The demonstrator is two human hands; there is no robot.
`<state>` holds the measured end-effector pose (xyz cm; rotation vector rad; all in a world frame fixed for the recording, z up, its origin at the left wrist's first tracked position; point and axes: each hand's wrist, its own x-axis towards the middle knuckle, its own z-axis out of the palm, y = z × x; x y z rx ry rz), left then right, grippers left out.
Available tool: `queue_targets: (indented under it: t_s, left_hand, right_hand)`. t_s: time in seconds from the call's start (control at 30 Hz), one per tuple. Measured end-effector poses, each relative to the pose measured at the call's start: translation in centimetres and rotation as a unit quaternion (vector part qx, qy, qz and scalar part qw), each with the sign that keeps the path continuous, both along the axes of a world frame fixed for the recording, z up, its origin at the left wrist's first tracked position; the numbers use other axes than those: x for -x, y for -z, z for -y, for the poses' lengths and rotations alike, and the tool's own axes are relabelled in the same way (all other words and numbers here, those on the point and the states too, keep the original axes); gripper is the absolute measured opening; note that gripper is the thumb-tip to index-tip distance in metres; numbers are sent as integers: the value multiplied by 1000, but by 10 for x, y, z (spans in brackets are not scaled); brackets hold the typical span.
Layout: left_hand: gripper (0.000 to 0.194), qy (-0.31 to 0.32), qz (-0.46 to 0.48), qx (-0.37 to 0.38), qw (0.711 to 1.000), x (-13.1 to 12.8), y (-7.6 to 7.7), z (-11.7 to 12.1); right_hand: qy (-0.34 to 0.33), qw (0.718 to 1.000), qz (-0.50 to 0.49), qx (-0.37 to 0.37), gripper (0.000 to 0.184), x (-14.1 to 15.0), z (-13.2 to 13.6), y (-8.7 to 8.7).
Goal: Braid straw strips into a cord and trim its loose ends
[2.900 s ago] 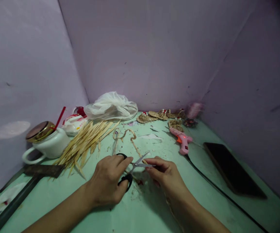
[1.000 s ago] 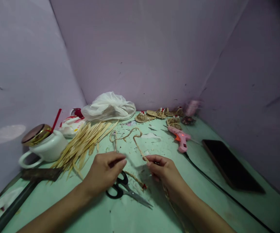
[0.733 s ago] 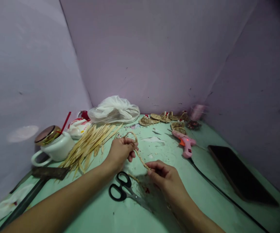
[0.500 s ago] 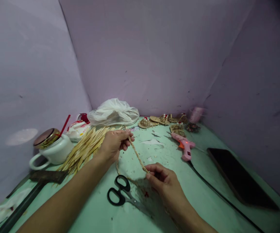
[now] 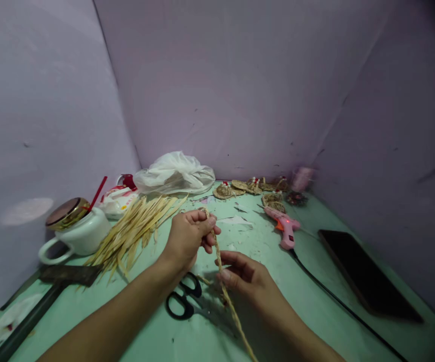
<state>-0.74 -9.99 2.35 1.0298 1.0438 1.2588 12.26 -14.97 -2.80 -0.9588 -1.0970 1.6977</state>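
Observation:
My left hand [image 5: 194, 234] pinches a braided straw cord [image 5: 233, 310] near its upper end, above the middle of the table. From there the cord slants down toward me and leaves the view at the bottom. Lower down, my right hand [image 5: 245, 279] has its thumb and forefinger closed on the same cord. Beneath the hands lie black-handled scissors [image 5: 179, 305], their blades partly in shadow. Another bit of cord [image 5: 204, 280] shows between the hands and the scissors.
At left are dry straw strips [image 5: 136, 231], a white mug [image 5: 83, 236] with a gold-rimmed lid, and a hammer [image 5: 70, 275]. Behind are a plastic bag [image 5: 175, 173] and small woven straw hats [image 5: 225, 190]. On the right lie a pink glue gun [image 5: 285, 226] with its cord and a dark phone-like slab [image 5: 366, 274].
My left hand has moved right and slightly down, nearer my right hand. The cord now runs past my right hand toward the bottom edge. The view has shifted slightly.

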Motion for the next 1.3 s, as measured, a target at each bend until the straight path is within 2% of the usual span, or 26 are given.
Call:
queue_targets:
  t_s: [0.13, 0.23, 0.33, 0.43, 0.5, 0.57, 0.63, 0.7, 0.83, 0.9, 0.97, 1.0, 1.1, 1.2, 1.23, 1.3]
  left_hand:
    - [20, -6, 4, 24, 1000, -12, 5, 8]
    - [20, -18, 9, 31, 999, -15, 6, 10]
    - [19, -15, 12, 39, 999, -13, 4, 10]
    - [10, -21, 42, 81, 996, -4, 1, 1]
    - [8, -23, 77, 131, 988, 6, -2, -12]
    - [4, -30, 91, 151, 984, 18, -6, -29]
    - [4, -46, 89, 140, 985, 29, -16, -48]
    - [9, -65, 84, 115, 988, 36, -32, -66]
    - [11, -100, 73, 14, 992, 37, -76, -97]
    - [9, -127, 8, -60, 990, 31, -86, -114]
    - [12, -147, -119, -93, 978, 23, -80, -132]
    - [15, -150, -147, -73, 975, 19, -70, -141]
    - [27, -141, -202, -2, 969, 10, -23, -163]
    - [32, -144, -253, 32, 956, 10, 18, -170]
    - [33, -150, -270, 30, 951, 11, 27, -169]
    - [31, -171, -303, 3, 937, 15, 32, -164]
  right_hand:
    - [-29, 999, -18, -2, 36, -1, -1, -6]
    - [-24, 999, -34, 15, 41, -1, -1, -7]
    - [-9, 999, -46, 25, 35, 0, 1, -2]
    - [-12, 998, -35, 44, 29, 2, 4, 4]
    - [-37, 997, -12, 61, 30, 4, 7, 6]
    - [-55, 996, 5, 75, 30, 6, 8, 6]
    - [-59, 994, 11, 87, 30, 8, 9, 7]
    - [-64, 993, 17, 96, 30, 10, 9, 8]
    - [-67, 992, 21, 107, 31, 10, 7, 11]
    - [-54, 992, 5, 114, 31, 8, 5, 11]
    - [-33, 993, -14, 112, 31, 6, 2, 9]
    - [-22, 994, -21, 108, 31, 5, 1, 8]
    - [-18, 995, -17, 95, 30, 4, -1, 8]
    - [-40, 993, -15, 108, 28, 6, 1, 11]
    - [-43, 992, -21, 114, 28, 7, 2, 13]
    - [-27, 991, -44, 121, 29, 8, 2, 16]
